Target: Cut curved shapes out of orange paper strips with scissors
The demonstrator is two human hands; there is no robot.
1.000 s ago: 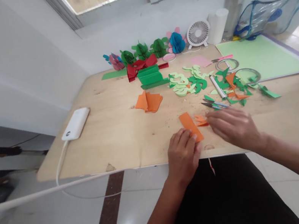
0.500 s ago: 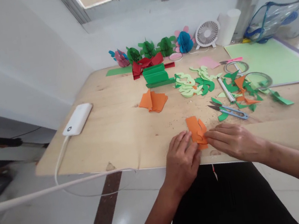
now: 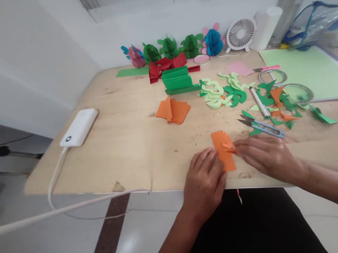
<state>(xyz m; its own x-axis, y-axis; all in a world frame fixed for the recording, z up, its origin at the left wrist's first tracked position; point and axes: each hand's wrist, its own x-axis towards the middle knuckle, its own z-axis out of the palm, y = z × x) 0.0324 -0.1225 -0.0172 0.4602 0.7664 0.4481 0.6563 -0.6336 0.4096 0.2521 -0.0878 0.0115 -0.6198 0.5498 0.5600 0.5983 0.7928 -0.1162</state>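
Observation:
My left hand (image 3: 203, 179) rests on the near edge of the wooden table (image 3: 133, 146), its fingertips pressing the left side of a folded orange paper strip (image 3: 222, 152). From the right, the fingers of my right hand (image 3: 267, 156) pinch a small orange paper cutout (image 3: 229, 147) lying against that strip. Blue-handled thread snips (image 3: 262, 126) lie just beyond my right hand.
A pile of orange papers (image 3: 173, 111), green cutouts (image 3: 220, 93), orange and green scraps (image 3: 279, 102) and folded green paper (image 3: 177, 82) lie mid-table. A white power bank (image 3: 78, 128) with its cable sits left. Paper honeycomb shapes (image 3: 171, 48), a small fan (image 3: 240, 34) and a green sheet (image 3: 312, 70) stand at the back.
My right hand drew back from the scraps to the orange strip and now pinches the small cutout beside it. The view tilted down and left; the snips became uncovered.

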